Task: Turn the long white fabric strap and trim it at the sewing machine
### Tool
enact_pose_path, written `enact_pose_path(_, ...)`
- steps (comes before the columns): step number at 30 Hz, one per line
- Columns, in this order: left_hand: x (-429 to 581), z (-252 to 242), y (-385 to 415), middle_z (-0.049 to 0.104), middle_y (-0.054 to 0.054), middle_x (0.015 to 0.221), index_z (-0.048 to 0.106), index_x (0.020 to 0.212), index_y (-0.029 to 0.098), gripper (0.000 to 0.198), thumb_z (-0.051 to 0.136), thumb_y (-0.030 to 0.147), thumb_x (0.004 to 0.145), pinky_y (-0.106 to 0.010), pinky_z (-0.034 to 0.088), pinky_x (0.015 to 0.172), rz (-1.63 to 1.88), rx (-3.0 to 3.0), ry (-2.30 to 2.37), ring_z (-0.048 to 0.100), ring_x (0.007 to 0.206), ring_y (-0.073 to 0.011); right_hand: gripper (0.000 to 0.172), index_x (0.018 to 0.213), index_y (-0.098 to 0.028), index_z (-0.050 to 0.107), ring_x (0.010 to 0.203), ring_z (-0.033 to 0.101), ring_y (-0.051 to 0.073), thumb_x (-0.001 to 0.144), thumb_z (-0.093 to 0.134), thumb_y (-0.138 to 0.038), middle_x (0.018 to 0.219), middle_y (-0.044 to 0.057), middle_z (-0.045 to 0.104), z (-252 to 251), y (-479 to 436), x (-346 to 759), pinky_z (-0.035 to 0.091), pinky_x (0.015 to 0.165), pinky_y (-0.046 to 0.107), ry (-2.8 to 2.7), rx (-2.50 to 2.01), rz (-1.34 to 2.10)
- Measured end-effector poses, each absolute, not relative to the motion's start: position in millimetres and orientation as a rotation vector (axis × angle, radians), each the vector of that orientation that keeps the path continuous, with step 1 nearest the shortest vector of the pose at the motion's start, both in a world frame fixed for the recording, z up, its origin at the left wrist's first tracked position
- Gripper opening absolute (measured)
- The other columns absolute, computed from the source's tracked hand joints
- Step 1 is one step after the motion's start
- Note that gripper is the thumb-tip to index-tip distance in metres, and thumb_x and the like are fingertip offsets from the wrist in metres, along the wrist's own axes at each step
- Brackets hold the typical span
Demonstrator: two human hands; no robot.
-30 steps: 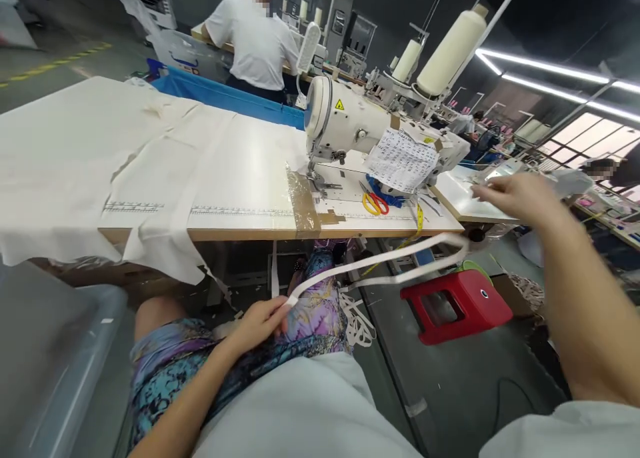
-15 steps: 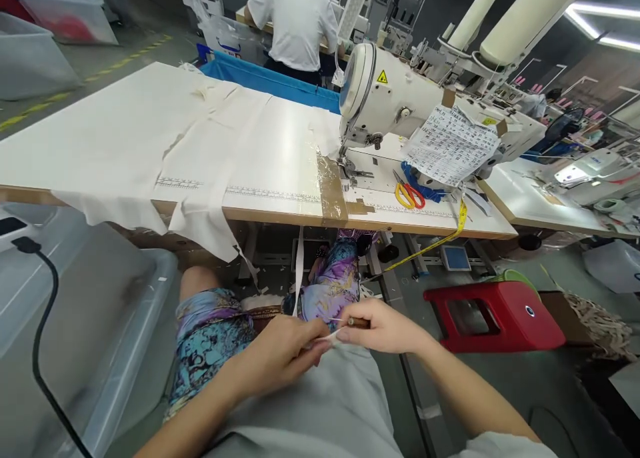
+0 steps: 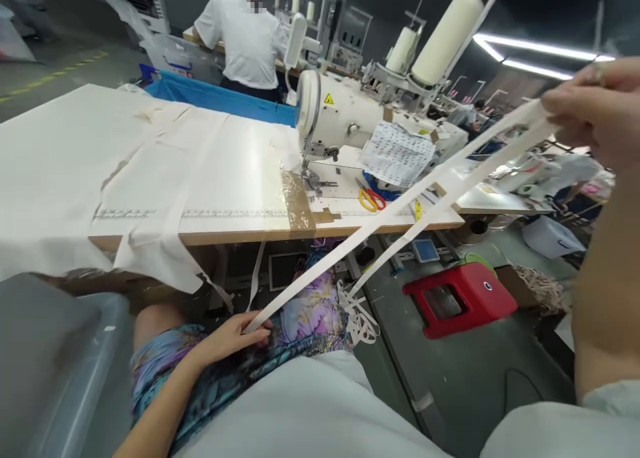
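A long white fabric strip [image 3: 345,246] runs taut between my two hands, slanting up to the right. My right hand [image 3: 600,111], raised high at the right edge, is closed on the strip; a second length hangs from it down to a loose tangle of white strips [image 3: 361,319] beside my knee. Low over my lap, my left hand [image 3: 235,338] has its fingers closed around the strip's lower part, and a further length trails up from there under the table edge. The brown-handled tool seen earlier does not show.
A white sewing machine [image 3: 345,115] stands on the table [image 3: 240,171], with white cloth [image 3: 155,251] hanging over its front edge. Scissors [image 3: 371,199] lie near the machine. A red stool [image 3: 460,298] stands at right, a clear plastic bin [image 3: 100,351] at left. A person [image 3: 250,41] sits beyond.
My right hand has swung from my lap far up and right, drawing the strip out long. My left hand has shifted left and lower. The whole view has turned rightward.
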State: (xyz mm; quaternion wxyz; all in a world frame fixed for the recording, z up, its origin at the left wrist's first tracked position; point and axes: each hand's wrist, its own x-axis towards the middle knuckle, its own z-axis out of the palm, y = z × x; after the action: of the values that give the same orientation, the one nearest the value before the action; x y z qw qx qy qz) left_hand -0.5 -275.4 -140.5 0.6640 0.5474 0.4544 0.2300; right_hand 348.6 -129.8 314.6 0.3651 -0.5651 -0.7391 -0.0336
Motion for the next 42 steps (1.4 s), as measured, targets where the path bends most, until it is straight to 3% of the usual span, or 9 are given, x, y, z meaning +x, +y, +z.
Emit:
enact_pose_path(4, 8, -163, -249, 0.074, -0.008, 0.086, 0.068, 0.094, 0.017, 0.061, 0.063, 0.072, 0.070, -0.037, 0.050, 0.087, 0.607, 1.292, 1.090, 0.067, 0.093, -0.0296, 0.030, 0.061, -0.015, 0.056, 0.047, 0.041, 0.005, 0.084, 0.075, -0.018, 0.055, -0.002, 0.046, 350, -108, 338, 0.025, 0.052, 0.032, -1.739, -1.497, -0.101)
enact_pose_path(7, 13, -170, -233, 0.075, -0.008, 0.091, 0.071, 0.089, 0.017, 0.059, 0.060, 0.072, 0.071, -0.038, 0.049, 0.089, 0.678, 1.360, 1.116, 0.066, 0.095, -0.0302, 0.033, 0.057, -0.016, 0.052, 0.043, 0.038, 0.004, 0.085, 0.069, -0.007, 0.050, -0.004, 0.043, 367, -100, 335, 0.026, 0.050, 0.031, -1.765, -1.545, -0.192)
enact_pose_path(14, 27, -180, -213, 0.074, -0.006, 0.086, 0.069, 0.084, 0.020, 0.051, 0.050, 0.067, 0.077, -0.035, 0.050, 0.079, 0.839, 1.485, 1.236, 0.067, 0.087, -0.0278, 0.036, 0.058, -0.015, 0.047, 0.052, 0.030, 0.003, 0.085, 0.071, -0.015, 0.053, -0.007, 0.035, 377, -93, 327, 0.025, 0.055, 0.029, -1.921, -1.483, -0.437)
enact_pose_path(22, 43, -185, -219, 0.070, -0.002, 0.071, 0.065, 0.081, 0.023, 0.048, 0.045, 0.066, 0.081, -0.029, 0.048, 0.065, 0.921, 1.519, 1.318, 0.065, 0.070, -0.0228, 0.035, 0.058, -0.014, 0.047, 0.052, 0.029, 0.003, 0.082, 0.071, -0.009, 0.054, -0.008, 0.032, 373, -78, 323, 0.024, 0.054, 0.026, -1.984, -1.392, -0.466)
enact_pose_path(26, 35, -199, -228, 0.073, -0.004, 0.073, 0.064, 0.084, 0.023, 0.057, 0.045, 0.077, 0.077, -0.032, 0.052, 0.075, 1.054, 1.316, 1.377, 0.069, 0.078, -0.0254, 0.036, 0.057, -0.015, 0.046, 0.052, 0.027, 0.005, 0.083, 0.070, -0.008, 0.053, -0.008, 0.029, 371, -75, 308, 0.021, 0.053, 0.027, -1.992, -1.428, -0.426)
enact_pose_path(30, 23, -217, -236, 0.076, -0.007, 0.088, 0.067, 0.083, 0.023, 0.066, 0.044, 0.084, 0.072, -0.036, 0.053, 0.081, 1.066, 1.251, 1.501, 0.069, 0.091, -0.0301, 0.048, 0.053, -0.018, 0.033, 0.057, 0.024, 0.007, 0.083, 0.069, -0.009, 0.054, -0.007, 0.024, 366, -67, 276, 0.021, 0.055, 0.027, -2.107, -1.359, -0.399)
enact_pose_path(37, 11, -223, -247, 0.075, -0.010, 0.094, 0.070, 0.081, 0.021, 0.068, 0.049, 0.084, 0.065, -0.042, 0.048, 0.094, 1.019, 1.136, 1.510, 0.065, 0.102, -0.0353, 0.045, 0.056, -0.020, 0.033, 0.060, 0.026, 0.010, 0.087, 0.064, -0.019, 0.057, -0.005, 0.028, 359, -56, 172, 0.022, 0.057, 0.028, -2.345, -1.151, -0.577)
enact_pose_path(42, 13, -237, -257, 0.076, -0.012, 0.091, 0.073, 0.079, 0.018, 0.070, 0.055, 0.083, 0.060, -0.040, 0.049, 0.092, 0.952, 1.037, 1.409, 0.067, 0.098, -0.0332, 0.046, 0.053, -0.018, 0.029, 0.058, 0.022, 0.010, 0.082, 0.065, -0.015, 0.058, -0.002, 0.027, 356, -67, 97, 0.027, 0.056, 0.027, -2.407, -1.031, -0.621)
